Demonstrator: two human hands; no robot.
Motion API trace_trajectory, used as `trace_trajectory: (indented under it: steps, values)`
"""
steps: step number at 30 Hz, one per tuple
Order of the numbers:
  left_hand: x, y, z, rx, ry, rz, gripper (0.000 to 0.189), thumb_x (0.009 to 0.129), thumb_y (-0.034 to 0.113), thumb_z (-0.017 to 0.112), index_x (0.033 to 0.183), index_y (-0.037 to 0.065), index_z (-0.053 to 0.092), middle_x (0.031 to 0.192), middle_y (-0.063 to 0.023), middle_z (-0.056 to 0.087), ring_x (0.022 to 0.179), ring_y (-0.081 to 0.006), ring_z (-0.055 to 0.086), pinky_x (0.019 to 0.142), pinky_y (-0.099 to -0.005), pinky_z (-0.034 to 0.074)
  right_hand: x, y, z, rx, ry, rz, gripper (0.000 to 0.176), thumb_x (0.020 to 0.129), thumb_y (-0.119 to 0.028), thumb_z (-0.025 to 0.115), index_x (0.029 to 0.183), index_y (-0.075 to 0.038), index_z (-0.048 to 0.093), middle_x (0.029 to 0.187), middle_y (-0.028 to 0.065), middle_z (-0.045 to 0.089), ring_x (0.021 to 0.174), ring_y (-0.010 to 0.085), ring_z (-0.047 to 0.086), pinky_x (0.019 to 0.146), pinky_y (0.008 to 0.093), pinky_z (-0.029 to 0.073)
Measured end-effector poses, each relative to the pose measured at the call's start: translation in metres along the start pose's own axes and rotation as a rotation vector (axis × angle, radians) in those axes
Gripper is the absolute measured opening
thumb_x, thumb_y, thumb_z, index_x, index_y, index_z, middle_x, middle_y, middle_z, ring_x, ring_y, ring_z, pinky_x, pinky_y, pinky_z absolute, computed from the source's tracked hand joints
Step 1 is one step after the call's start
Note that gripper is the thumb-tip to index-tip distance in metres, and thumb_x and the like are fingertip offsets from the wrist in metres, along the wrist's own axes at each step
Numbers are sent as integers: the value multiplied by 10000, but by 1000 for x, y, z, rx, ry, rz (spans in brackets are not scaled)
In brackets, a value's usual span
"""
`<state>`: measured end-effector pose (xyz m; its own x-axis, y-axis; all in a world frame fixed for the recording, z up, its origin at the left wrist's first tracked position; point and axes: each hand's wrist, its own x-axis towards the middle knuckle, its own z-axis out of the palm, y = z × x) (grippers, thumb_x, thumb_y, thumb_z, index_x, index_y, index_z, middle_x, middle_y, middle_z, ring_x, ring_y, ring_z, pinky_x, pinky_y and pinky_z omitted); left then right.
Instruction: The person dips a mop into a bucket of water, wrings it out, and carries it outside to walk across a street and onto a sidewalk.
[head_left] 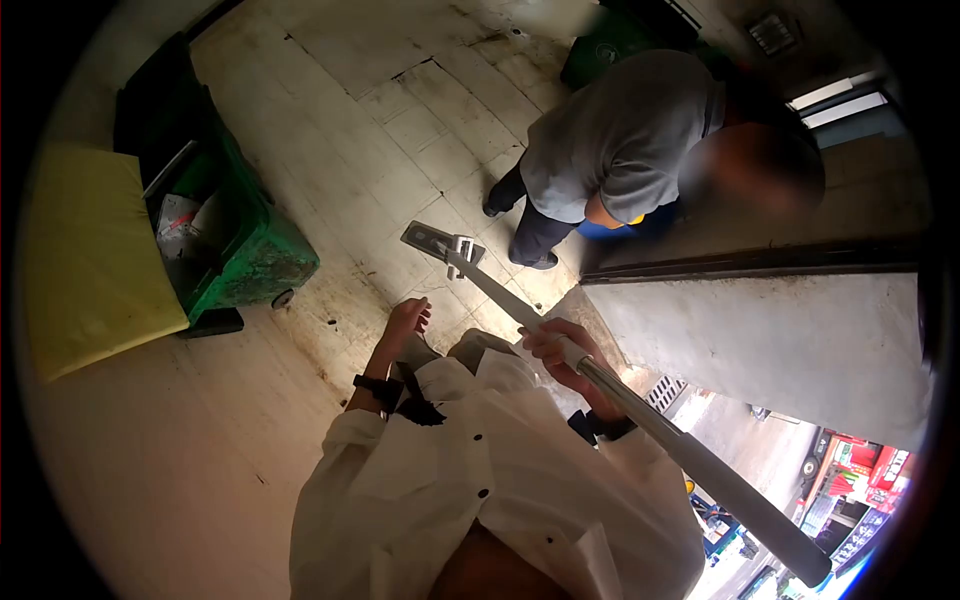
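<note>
My right hand (pixel 560 352) is wrapped round the pale grey pole of a mop (pixel 500 297). The pole runs diagonally from the lower right down to a flat rectangular head (pixel 445 244) with a white bracket, at the tiled floor. My left hand (pixel 406 318) hangs in front of my body, left of the pole and apart from it. Its fingers are curled in, and nothing shows in them. Each wrist wears a black band, and a dark piece hangs by the left one.
A green wheeled bin (pixel 245 245) with its lid back stands at left, a yellow panel (pixel 95 265) against it. Another person in a grey shirt (pixel 625 140) bends over ahead, near another green bin (pixel 605 50). A low wall (pixel 770 340) runs at right; a street lies beyond.
</note>
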<state>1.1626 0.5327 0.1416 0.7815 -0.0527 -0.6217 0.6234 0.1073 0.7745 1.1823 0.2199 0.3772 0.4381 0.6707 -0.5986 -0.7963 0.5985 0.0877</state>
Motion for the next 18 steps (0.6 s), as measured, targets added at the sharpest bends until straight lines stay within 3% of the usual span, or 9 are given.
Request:
trace_trajectory:
  steps: [6, 8, 9, 12, 13, 15, 16, 17, 18]
  values:
    - [69, 102, 14, 65, -461, -188, 672, 925, 592, 354, 1056, -22, 595, 845, -76, 642, 708, -126, 605, 637, -268, 497, 58, -2, 30, -6, -90, -120, 413, 937, -118, 455, 1211, 175, 354, 940, 144, 497, 635, 73, 495, 511, 171, 436]
    - [102, 113, 17, 69, -580, -228, 804, 882, 689, 315, 1140, -37, 547, 889, -92, 654, 729, -130, 616, 646, -274, 502, 64, 7, 98, -180, 226, -254, 415, 949, -133, 444, 1237, 152, 355, 940, 115, 491, 638, 67, 494, 492, 168, 418]
    - [127, 108, 15, 17, -599, -284, 821, 869, 706, 321, 1153, -34, 533, 912, -96, 650, 771, -159, 624, 668, -293, 508, 80, -5, 90, -170, 226, -279, 415, 949, -133, 444, 1237, 152, 355, 940, 115, 491, 638, 67, 494, 492, 168, 418]
    - [199, 97, 14, -134, -537, -384, 695, 883, 665, 374, 1036, 18, 576, 961, -117, 638, 806, -201, 622, 711, -334, 513, 129, -45, 52, -3, -131, -2, 389, 956, -124, 428, 1260, 104, 348, 919, 56, 455, 709, 72, 471, 583, 163, 407]
    - [223, 101, 9, -229, -513, -417, 587, 891, 598, 437, 1001, 37, 567, 926, -108, 625, 783, -208, 609, 717, -351, 509, 134, -53, 57, 1, -144, -11, 389, 956, -124, 428, 1260, 104, 348, 919, 56, 455, 709, 72, 471, 583, 163, 407]
    - [268, 123, 2, -304, -481, -455, 484, 900, 532, 499, 966, 56, 559, 891, -99, 613, 761, -214, 597, 723, -369, 506, 149, -67, 78, -814, -94, -407, 457, 938, -227, 484, 1256, 88, 394, 958, 47, 482, 762, 59, 483, 624, 179, 417]
    - [289, 138, -2, -379, -379, -458, 389, 897, 456, 538, 936, 70, 540, 833, -80, 584, 729, -203, 577, 714, -372, 503, 167, -89, 68, -677, -90, -253, 604, 854, -362, 592, 1258, 63, 444, 1012, 52, 496, 829, 53, 483, 686, 190, 414]
    - [308, 155, -7, -455, -276, -460, 303, 895, 381, 577, 906, 84, 521, 775, -62, 556, 697, -191, 557, 705, -375, 500, 175, -99, 94, -656, -105, -265, 604, 854, -362, 592, 1258, 63, 444, 1012, 52, 496, 829, 53, 483, 686, 190, 414]
    - [336, 166, -18, -499, -373, -537, 208, 891, 270, 585, 845, 99, 477, 719, -37, 490, 642, -162, 513, 664, -350, 495, 172, -109, 137, -675, -27, -301, 591, 849, -359, 591, 1251, 55, 463, 999, 46, 498, 826, 56, 484, 694, 192, 412]
